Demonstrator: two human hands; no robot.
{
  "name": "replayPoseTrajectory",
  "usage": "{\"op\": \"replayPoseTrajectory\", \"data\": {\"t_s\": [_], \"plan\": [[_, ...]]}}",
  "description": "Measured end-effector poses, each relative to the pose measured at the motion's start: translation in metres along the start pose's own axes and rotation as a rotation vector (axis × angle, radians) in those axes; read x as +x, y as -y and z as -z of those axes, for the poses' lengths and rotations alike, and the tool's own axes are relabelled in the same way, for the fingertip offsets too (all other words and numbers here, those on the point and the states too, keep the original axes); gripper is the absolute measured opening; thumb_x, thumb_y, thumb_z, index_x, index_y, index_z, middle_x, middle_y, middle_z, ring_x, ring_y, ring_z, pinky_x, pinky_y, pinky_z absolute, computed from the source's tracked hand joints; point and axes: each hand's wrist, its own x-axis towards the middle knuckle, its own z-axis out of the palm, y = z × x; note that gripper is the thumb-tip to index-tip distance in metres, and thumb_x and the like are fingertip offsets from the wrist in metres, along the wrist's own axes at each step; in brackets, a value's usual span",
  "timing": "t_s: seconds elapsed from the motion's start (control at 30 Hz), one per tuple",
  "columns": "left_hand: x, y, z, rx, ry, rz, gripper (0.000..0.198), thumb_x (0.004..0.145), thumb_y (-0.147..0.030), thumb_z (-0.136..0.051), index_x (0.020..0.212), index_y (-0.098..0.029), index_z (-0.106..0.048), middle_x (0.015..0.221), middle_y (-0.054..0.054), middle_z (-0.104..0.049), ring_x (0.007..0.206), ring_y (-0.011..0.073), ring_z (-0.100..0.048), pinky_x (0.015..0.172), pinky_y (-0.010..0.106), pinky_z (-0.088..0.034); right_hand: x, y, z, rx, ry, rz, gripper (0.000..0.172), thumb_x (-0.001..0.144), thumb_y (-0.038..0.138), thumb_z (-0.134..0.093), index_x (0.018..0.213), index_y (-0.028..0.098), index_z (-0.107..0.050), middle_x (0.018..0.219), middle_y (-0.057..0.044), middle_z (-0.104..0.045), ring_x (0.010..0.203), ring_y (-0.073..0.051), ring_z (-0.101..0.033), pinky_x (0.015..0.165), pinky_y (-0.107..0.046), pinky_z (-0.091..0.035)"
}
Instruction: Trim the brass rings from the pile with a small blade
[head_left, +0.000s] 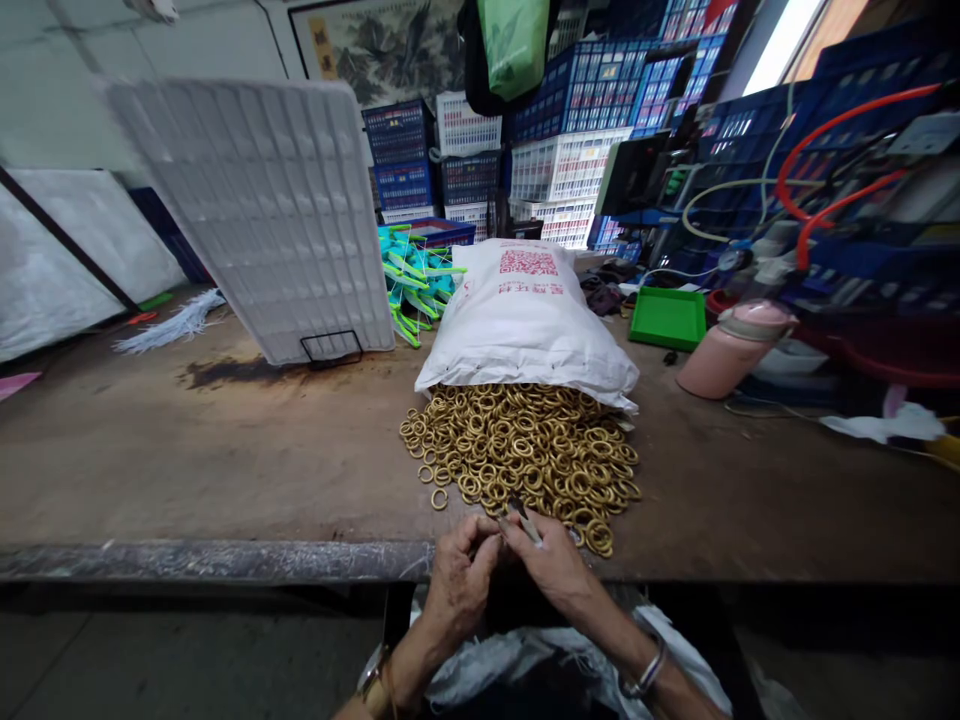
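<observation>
My left hand point(461, 575) is closed in a pinch at the table's front edge. What its fingertips hold is too small to make out. Close beside it, my right hand point(559, 570) grips a small slim hand tool point(526, 525) with a dark tip and a greyish shaft, whose exact kind I cannot tell. The fingertips of both hands nearly meet. Just beyond them lies a heap of brass-coloured rings point(517, 450), spilling from the mouth of a white woven sack point(525, 310) with red print.
A pale ribbed panel point(277, 220) stands in a black wire holder at the left. Green and turquoise plastic pieces point(412, 275) lie behind it. A green tray point(667, 317) and pink spray bottle point(731, 350) are at right. Stacked crates point(577, 90) fill the back.
</observation>
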Motion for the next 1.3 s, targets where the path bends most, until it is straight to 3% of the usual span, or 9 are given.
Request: {"op": "replayPoseTrajectory", "data": {"t_s": [0.2, 0.33, 0.47, 0.63, 0.8, 0.9, 1.1, 1.2, 1.3], "plan": [[0.002, -0.006, 0.0, -0.177, 0.03, 0.139, 0.019, 0.076, -0.03, -0.053, 0.068, -0.013, -0.055, 0.056, -0.001, -0.051, 0.053, 0.0086, -0.045, 0.054, 0.02, -0.035, 0.002, -0.01, -0.003, 0.044, 0.086, 0.008, 0.037, 0.074, 0.046, -0.04, 0.051, 0.017, -0.045, 0.047, 0.004, -0.043, 0.047, -0.007, -0.037, 0.046, -0.02, -0.03], [0.0, -0.01, 0.004, -0.304, 0.13, 0.286, 0.028, 0.076, -0.04, -0.051, 0.071, -0.013, -0.054, 0.055, -0.002, -0.05, 0.04, 0.0035, -0.032, 0.04, 0.017, -0.023, -0.002, -0.008, -0.004, 0.133, 0.147, -0.1, 0.041, 0.076, 0.049, -0.038, 0.051, 0.017, -0.045, 0.042, 0.005, -0.042, 0.038, -0.005, -0.028, 0.038, -0.019, -0.022], [-0.003, -0.008, 0.005, -0.417, 0.127, 0.368, 0.031, 0.074, -0.044, -0.054, 0.071, -0.014, -0.052, 0.058, -0.003, -0.048, 0.038, 0.0016, -0.026, 0.038, 0.018, -0.015, -0.001, -0.004, -0.003, 0.173, 0.193, -0.132, 0.04, 0.076, 0.05, -0.036, 0.054, 0.018, -0.046, 0.042, 0.005, -0.042, 0.036, -0.005, -0.028, 0.038, -0.019, -0.022], [-0.004, -0.011, 0.003, -0.402, 0.07, 0.378, 0.032, 0.073, -0.046, -0.054, 0.066, -0.015, -0.047, 0.051, -0.007, -0.04, 0.038, 0.002, -0.023, 0.038, 0.018, -0.013, 0.004, -0.01, -0.001, -0.124, 0.003, 0.029, 0.03, 0.076, 0.042, -0.037, 0.062, 0.018, -0.049, 0.053, 0.003, -0.047, 0.052, -0.01, -0.043, 0.051, -0.021, -0.033], [-0.001, -0.008, 0.001, -0.357, 0.029, 0.347, 0.035, 0.07, -0.049, -0.055, 0.066, -0.016, -0.045, 0.05, -0.007, -0.039, 0.038, 0.0025, -0.024, 0.038, 0.018, -0.015, -0.004, -0.017, -0.004, -0.471, 0.116, 0.203, 0.014, 0.072, 0.017, -0.035, 0.062, 0.019, -0.045, 0.056, 0.002, -0.049, 0.053, -0.01, -0.043, 0.052, -0.02, -0.03], [0.0, -0.005, 0.0, -0.315, 0.002, 0.305, 0.036, 0.069, -0.05, -0.056, 0.064, -0.016, -0.044, 0.049, -0.007, -0.039, 0.038, 0.0024, -0.025, 0.038, 0.018, -0.017, -0.007, -0.015, -0.005, -0.618, 0.123, 0.218, 0.019, 0.063, 0.006, -0.036, 0.071, 0.019, -0.048, 0.063, 0.0, -0.055, 0.058, -0.011, -0.047, 0.055, -0.02, -0.029], [-0.017, -0.023, 0.006, -0.301, 0.052, 0.357, 0.032, 0.073, -0.046, -0.054, 0.066, -0.016, -0.044, 0.05, -0.006, -0.044, 0.036, 0.002, -0.027, 0.036, 0.017, -0.016, 0.001, -0.011, -0.004, -0.854, 0.078, 0.163, 0.019, 0.07, 0.008, -0.036, 0.078, 0.018, -0.049, 0.065, -0.003, -0.06, 0.058, -0.013, -0.052, 0.053, -0.022, -0.025], [-0.028, -0.024, 0.012, -0.46, 0.086, 0.377, 0.03, 0.074, -0.045, -0.052, 0.068, -0.017, -0.045, 0.048, -0.006, -0.044, 0.034, 0.0018, -0.025, 0.034, 0.016, -0.015, 0.007, -0.009, -0.013, -0.871, 0.092, 0.257, 0.017, 0.072, 0.01, -0.036, 0.079, 0.019, -0.05, 0.069, -0.003, -0.061, 0.06, -0.013, -0.053, 0.053, -0.023, -0.025], [-0.035, -0.013, 0.022, -0.601, 0.033, 0.401, 0.031, 0.078, -0.045, -0.047, 0.069, -0.015, -0.049, 0.044, -0.006, -0.04, 0.034, 0.0027, -0.025, 0.033, 0.016, -0.016, 0.014, -0.003, -0.03, -0.867, 0.154, 0.346, 0.026, 0.07, 0.009, -0.038, 0.092, 0.018, -0.05, 0.08, -0.004, -0.062, 0.069, -0.015, -0.055, 0.058, -0.023, -0.029]]}}
